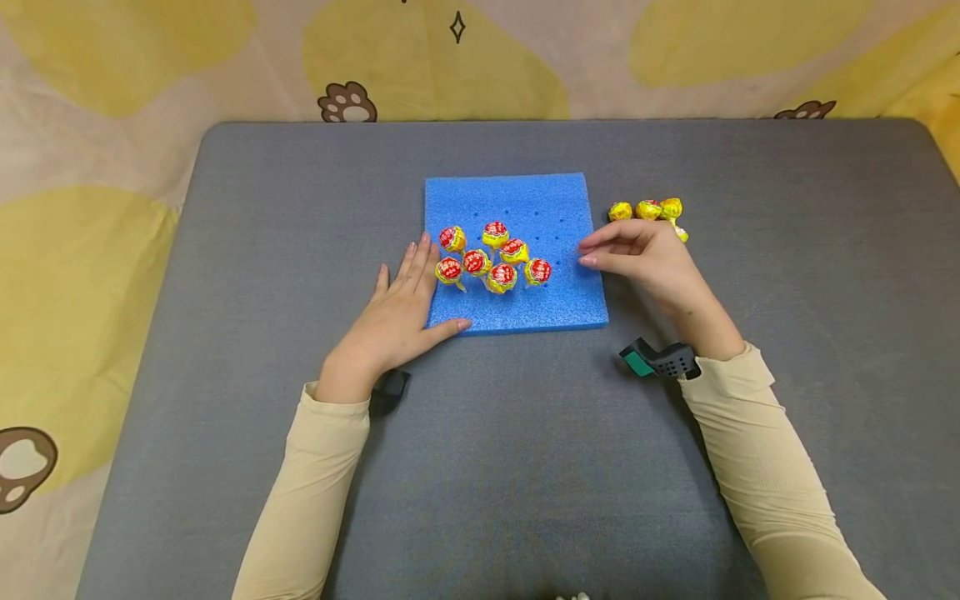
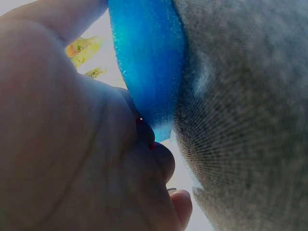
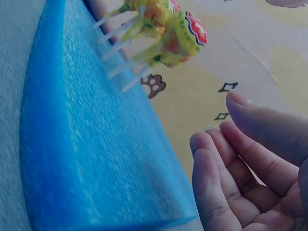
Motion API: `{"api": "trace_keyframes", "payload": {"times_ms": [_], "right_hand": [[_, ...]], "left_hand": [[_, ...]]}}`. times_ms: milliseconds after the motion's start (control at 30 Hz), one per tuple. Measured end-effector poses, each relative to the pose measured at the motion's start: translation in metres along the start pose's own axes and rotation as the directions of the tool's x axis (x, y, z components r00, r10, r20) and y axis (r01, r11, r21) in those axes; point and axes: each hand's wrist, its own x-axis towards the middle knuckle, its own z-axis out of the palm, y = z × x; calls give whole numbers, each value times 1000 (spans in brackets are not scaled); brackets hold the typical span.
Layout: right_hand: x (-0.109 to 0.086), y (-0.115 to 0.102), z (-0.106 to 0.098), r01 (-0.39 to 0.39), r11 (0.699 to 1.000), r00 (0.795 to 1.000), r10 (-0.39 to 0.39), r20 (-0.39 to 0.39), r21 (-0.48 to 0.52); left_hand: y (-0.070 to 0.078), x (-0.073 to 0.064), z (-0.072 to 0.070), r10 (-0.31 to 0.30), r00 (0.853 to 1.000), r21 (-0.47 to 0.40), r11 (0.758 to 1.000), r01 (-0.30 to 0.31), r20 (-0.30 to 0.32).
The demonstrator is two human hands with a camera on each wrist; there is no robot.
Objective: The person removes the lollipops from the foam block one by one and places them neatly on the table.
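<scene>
A blue foam board (image 1: 517, 312) with small holes lies on the table. Several lollipops (image 1: 502, 277) in yellow and red wrappers stand in it on white sticks, grouped left of its middle. My left hand (image 1: 397, 321) lies along the board's left side, fingers extended and thumb at the front edge. At the right edge hovers my right hand (image 1: 648, 258), its fingers loosely bent. In the right wrist view a gap shows between thumb (image 3: 264, 122) and fingers, with nothing held.
More yellow-wrapped lollipops (image 1: 648, 210) lie on the grey table (image 1: 510, 467) just beyond the right hand, partly hidden by it. A patterned cloth (image 1: 600, 50) hangs behind the table's far edge.
</scene>
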Motion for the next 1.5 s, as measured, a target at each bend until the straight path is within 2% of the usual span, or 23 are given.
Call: {"api": "trace_keyframes", "payload": {"times_ms": [133,467,667,767,967,1200,1367,1500], "right_hand": [[0,0,5,11,999,1000,-10,22,-48],[1,7,20,33,999,996,-36,78,36],[0,14,33,77,988,990,-91,104,132],[-1,17,38,90,986,989,-105,109,138],[-1,18,42,89,991,991,-99,95,101],[-2,17,46,94,988,991,-105,84,120],[-8,21,51,96,987,994,-102,43,128],[-8,21,53,122,986,992,-124,6,114]], "left_hand": [[0,0,-1,-1,1000,-2,1000,1,4],[0,0,0,-1,1000,-8,1000,1,0],[1,0,-1,2,1000,-13,1000,-2,1],[0,0,-1,5,1000,-12,1000,-5,1],[0,0,0,4,1000,-8,1000,-4,3],[-1,-1,-1,2,1000,7,1000,-2,-16],[-1,-3,4,5,1000,9,1000,-5,-3],[-1,-3,4,11,1000,9,1000,-11,-20]]}}
